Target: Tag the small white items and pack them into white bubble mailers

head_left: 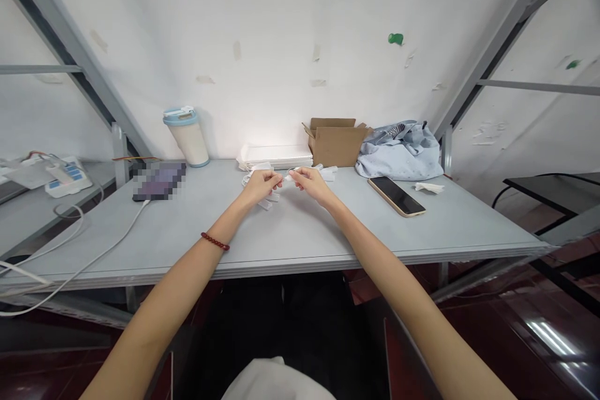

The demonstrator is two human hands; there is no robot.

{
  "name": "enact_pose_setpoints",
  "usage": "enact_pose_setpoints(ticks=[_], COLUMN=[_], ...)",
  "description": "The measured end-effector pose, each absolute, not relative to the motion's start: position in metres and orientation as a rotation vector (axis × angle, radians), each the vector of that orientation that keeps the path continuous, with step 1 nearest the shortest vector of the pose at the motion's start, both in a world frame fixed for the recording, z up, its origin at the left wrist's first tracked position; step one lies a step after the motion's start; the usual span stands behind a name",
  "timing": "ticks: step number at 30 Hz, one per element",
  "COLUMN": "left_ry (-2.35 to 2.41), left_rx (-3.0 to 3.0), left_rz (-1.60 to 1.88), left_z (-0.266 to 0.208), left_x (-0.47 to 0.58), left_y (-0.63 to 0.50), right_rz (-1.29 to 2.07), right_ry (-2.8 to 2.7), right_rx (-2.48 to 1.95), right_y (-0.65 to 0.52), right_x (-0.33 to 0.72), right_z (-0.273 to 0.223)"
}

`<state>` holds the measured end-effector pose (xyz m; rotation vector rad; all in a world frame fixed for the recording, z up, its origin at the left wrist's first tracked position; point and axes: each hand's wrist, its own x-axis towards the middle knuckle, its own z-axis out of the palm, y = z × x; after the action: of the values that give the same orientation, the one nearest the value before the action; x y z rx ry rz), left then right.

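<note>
Over the back middle of the grey table (197,225), my left hand (263,186) and my right hand (312,184) are close together with fingertips pinched. A small white piece (287,178) shows at my right fingertips, in the narrow gap between the hands. It is too small to tell its kind. What my left fingers pinch, if anything, is hidden. Several pale, partly see-through strips (265,204) lie under and beside my left hand, and more pale strips (329,172) lie just behind my right hand.
Along the wall stand a tumbler (190,137), a white stack (276,156), an opened cardboard box (338,145) and bundled cloth (400,153). A phone (397,196) and crumpled tissue (429,188) lie right. At left, a cable (110,251) runs from a blurred device (159,181).
</note>
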<state>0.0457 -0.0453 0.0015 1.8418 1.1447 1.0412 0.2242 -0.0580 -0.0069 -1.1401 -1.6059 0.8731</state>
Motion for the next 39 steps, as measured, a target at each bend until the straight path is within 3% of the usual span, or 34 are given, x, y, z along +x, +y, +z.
enact_pose_setpoints(ticks=[18,26,34,39], left_ry=[1.204,1.528,1.799,1.884], left_rx=[1.676,1.458,1.620,1.691], left_rz=[1.177,1.421,1.241,1.185], left_z=[0.005,-0.004,-0.011,-0.004], left_x=[0.035,-0.004,-0.010,-0.009], left_y=[-0.036,-0.004,-0.003,-0.007], right_rz=[0.982,0.578,0.124,0.040], right_ry=[-1.579,-1.665,-1.975,-2.059], right_rx=[-1.155,-1.404,-1.823,-2.007], right_y=[-0.060,-0.045,-0.042,-0.046], right_x=[0.224,0.244,0.252,0.251], right_z=[-0.003,-0.008,-0.017,-0.013])
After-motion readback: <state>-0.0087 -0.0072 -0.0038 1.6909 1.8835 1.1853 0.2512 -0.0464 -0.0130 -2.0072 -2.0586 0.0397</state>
